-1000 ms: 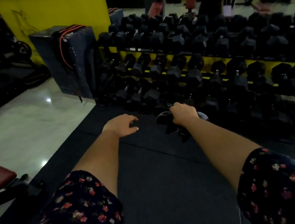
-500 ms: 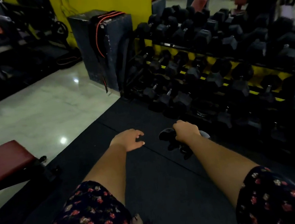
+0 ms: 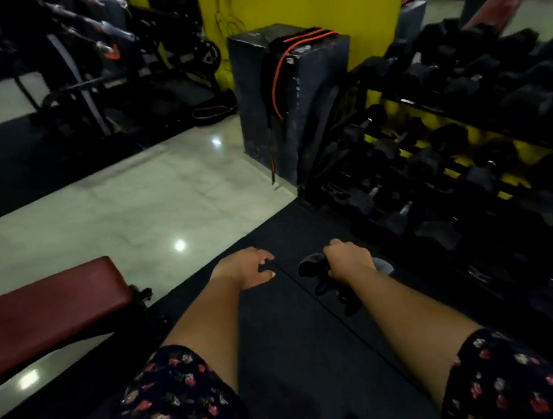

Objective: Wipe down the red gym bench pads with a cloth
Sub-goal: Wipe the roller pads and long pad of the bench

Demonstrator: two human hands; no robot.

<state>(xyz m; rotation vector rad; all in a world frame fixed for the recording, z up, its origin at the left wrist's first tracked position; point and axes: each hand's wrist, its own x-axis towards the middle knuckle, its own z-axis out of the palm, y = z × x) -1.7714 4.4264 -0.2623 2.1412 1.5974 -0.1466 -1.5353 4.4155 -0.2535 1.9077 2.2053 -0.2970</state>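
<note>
At near left: red bench pad (image 3: pixel 44 315), apart from both my hands.
Left hand (image 3: pixel 244 268): empty, fingers loosely spread.
Right hand (image 3: pixel 348 260): I grip a dark cloth (image 3: pixel 324 278).
Far right: dumbbell rack (image 3: pixel 461 153).

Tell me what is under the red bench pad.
Under the red bench pad, a dark frame shows at its near end, standing where pale floor meets the black mat. The rest of the support is hidden in shadow.
</note>
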